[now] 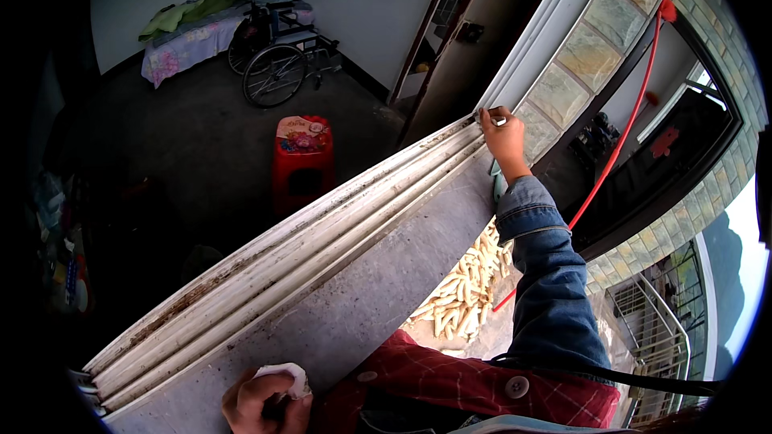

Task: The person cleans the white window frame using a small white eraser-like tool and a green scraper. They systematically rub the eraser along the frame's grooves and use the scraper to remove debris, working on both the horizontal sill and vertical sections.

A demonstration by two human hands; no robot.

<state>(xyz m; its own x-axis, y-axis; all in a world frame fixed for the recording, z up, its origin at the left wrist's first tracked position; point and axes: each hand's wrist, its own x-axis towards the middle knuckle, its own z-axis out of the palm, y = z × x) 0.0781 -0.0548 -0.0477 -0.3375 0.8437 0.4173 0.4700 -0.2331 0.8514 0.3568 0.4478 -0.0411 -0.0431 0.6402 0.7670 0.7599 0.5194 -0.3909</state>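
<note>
My right hand (503, 132) is at the far right end of a white sliding-window track (289, 259), where the track meets the frame. A small white piece (498, 122) shows between its fingers; what it is cannot be made out. Dark dirt lines the grooves of the track, most thickly toward the left. My left hand (259, 404) is low over the grey stone sill (362, 271), its fingers curled around a white curved wad (288, 373), perhaps paper or cloth. Just below my right wrist, a pale green object (497, 180) rests at the sill's end.
Inside the room stand a red plastic stool (303, 162), a wheelchair (277, 66) and a bed (193, 42). A red pole (627, 126) leans against the stone-tiled wall (588, 57) outside. Corn cobs (461, 295) lie heaped on the ground below the sill.
</note>
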